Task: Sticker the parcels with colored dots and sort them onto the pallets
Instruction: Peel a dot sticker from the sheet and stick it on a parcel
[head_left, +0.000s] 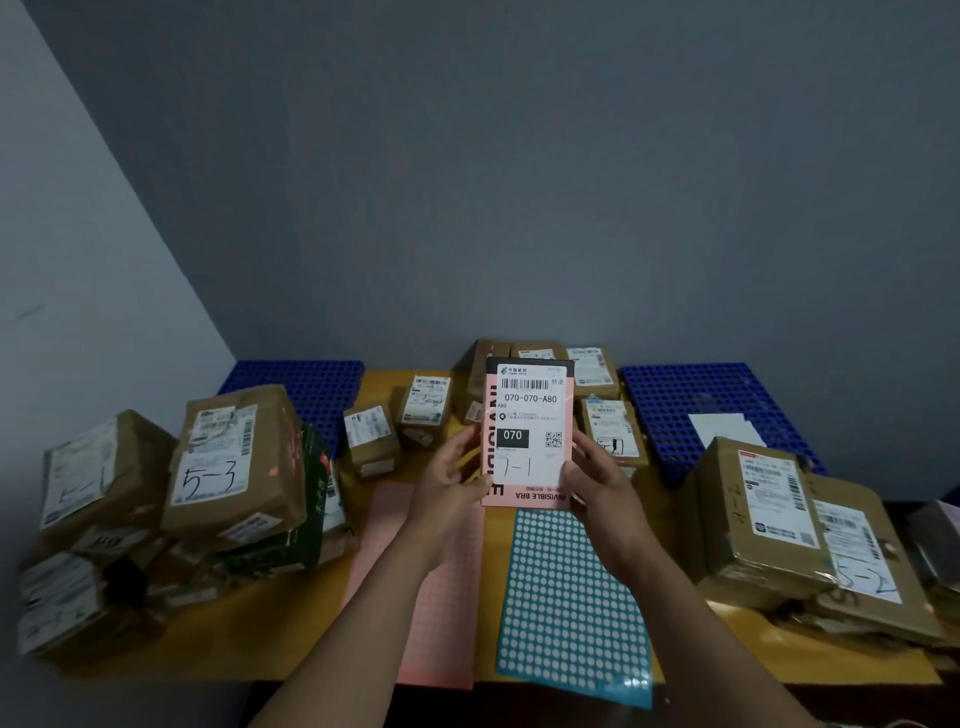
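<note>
I hold a flat pink parcel (527, 431) upright above the table, its white shipping label marked "070" and "1-1" facing me. My left hand (452, 480) grips its left edge and my right hand (597, 483) grips its right edge. Below it on the yellow table (291, 613) lie a pink dot-sticker sheet (441, 603) and a teal sheet (571, 597) with white dots. A blue pallet (306, 387) sits at the back left and another blue pallet (711, 400) at the back right.
Brown cardboard parcels are piled at the left (228, 467), one marked "5-3". More parcels stand at the back middle (426, 410) and stacked at the right (763, 519). White papers (724, 428) lie on the right pallet. Grey walls close the back and left.
</note>
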